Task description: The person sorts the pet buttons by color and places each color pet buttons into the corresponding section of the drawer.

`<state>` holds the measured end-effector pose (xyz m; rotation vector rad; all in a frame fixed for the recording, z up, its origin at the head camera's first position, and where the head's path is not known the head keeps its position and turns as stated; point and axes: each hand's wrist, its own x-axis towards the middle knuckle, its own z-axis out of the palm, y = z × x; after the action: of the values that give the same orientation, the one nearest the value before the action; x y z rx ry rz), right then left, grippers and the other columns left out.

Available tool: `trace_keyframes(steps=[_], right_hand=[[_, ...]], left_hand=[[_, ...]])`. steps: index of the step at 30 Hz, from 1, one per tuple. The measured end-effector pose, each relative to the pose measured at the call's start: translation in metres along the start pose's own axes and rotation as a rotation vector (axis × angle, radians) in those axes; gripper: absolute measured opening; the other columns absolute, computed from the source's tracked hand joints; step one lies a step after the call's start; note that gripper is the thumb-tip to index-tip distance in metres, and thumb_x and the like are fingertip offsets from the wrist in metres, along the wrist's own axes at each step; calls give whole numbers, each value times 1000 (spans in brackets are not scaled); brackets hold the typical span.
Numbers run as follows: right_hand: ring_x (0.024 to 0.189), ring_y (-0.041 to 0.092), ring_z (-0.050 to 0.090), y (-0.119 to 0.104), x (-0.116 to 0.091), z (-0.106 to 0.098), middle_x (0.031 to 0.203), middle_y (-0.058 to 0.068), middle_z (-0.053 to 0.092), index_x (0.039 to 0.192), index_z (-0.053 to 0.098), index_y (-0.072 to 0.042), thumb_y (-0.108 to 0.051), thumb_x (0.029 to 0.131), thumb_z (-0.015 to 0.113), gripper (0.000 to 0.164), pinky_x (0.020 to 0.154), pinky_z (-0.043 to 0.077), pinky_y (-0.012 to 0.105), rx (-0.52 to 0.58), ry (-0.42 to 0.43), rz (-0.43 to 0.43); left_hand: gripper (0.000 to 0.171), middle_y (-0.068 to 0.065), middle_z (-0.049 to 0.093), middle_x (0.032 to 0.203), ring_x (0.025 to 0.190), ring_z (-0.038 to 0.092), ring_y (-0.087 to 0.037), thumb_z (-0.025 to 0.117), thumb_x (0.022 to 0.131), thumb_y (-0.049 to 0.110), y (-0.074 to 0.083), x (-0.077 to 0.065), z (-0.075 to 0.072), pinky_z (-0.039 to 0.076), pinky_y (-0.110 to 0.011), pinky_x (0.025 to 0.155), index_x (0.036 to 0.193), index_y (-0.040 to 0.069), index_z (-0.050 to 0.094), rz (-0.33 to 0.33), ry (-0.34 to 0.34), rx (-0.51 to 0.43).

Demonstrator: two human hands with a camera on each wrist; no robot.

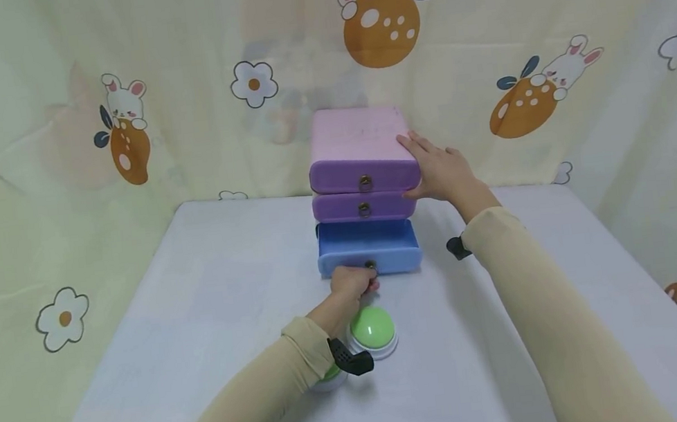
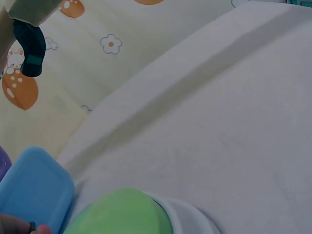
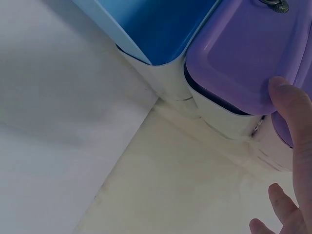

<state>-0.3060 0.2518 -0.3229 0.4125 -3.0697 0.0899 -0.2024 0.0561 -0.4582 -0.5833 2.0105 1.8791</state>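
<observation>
A stack of small drawers [image 1: 361, 132] has a pink top and two purple drawer fronts [image 1: 338, 209]. Below them the blue drawer [image 1: 397, 261] is pulled out, and its inside shows. My left hand [image 1: 351, 281] pinches the small metal pull at the middle of the blue front; part of that hand shows low in the left wrist view. My right hand [image 1: 443, 171] braces the stack's right side, fingers spread, fingertips at the edge of the pink top. In the right wrist view its thumb [image 3: 285, 92] lies against the corner of a purple drawer front [image 3: 239, 63].
A green dome button [image 1: 372, 327] on a white base stands just in front of the blue drawer. Under my left wrist, a second green button [image 1: 330, 373] is partly hidden. A patterned curtain [image 1: 196, 116] hangs behind the white table [image 1: 238, 264].
</observation>
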Motion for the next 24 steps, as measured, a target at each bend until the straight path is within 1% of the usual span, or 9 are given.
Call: trace_keyframes(steps=[6,11,14,16,18,19,20,21,24], right_hand=[[141,39,26,0,0,0,161,8,1,154,-2,-25,-47,72,78,116,108,22,67,0,-7,11],[141,39,27,1,0,3,161,7,0,153,-3,-26,-47,72,78,116,107,22,67,14,-14,8],[141,39,26,2,1,6,161,7,-1,153,-4,-26,-47,72,78,117,107,22,67,22,-19,9],[141,40,26,4,1,8,161,7,-1,153,-4,-26,-47,72,78,118,107,23,67,27,-17,10],[141,40,26,4,2,9,161,6,-1,153,-5,-26,-46,72,78,118,107,23,67,28,-15,10],[141,40,26,4,2,9,161,6,-2,153,-5,-26,-46,72,79,118,107,23,66,28,-15,11],[141,40,26,4,3,8,161,6,-2,153,-5,-26,-46,72,78,118,107,23,67,28,-16,10],[140,40,27,4,3,8,161,6,-2,153,-5,-26,-45,72,78,118,107,23,67,31,-17,11],[139,41,29,1,6,3,161,7,-2,153,-5,-27,-45,73,78,117,106,24,67,22,-13,-1]], left_hand=[[2,-2,60,62,55,54,-10,65,82,6,-4,-2,0,44,-21,52,81,5,64,-4,-4,33],[9,-3,62,66,57,56,-11,63,81,6,-10,-3,-2,47,-20,53,73,7,60,21,-8,51],[7,-9,67,77,64,62,-14,65,82,10,-10,-8,-7,51,-23,57,82,3,63,53,-30,107],[17,-11,68,89,72,65,-18,67,82,14,-8,-13,-15,53,-26,62,94,2,65,104,-62,188],[29,-12,67,102,85,65,-21,67,83,19,-4,-19,-28,54,-29,72,106,3,65,234,-91,319],[31,-12,66,106,90,64,-22,66,84,20,-3,-22,-37,54,-30,76,111,4,64,340,-108,387],[32,-10,64,109,94,62,-21,65,84,20,-2,-24,-47,53,-31,80,113,5,63,473,-120,465],[32,-9,64,112,98,61,-21,64,85,21,-1,-26,-59,52,-32,84,114,7,63,636,-122,552],[29,-7,61,117,108,58,-21,60,87,23,-5,-32,-97,51,-33,90,113,10,63,1169,-75,802]])
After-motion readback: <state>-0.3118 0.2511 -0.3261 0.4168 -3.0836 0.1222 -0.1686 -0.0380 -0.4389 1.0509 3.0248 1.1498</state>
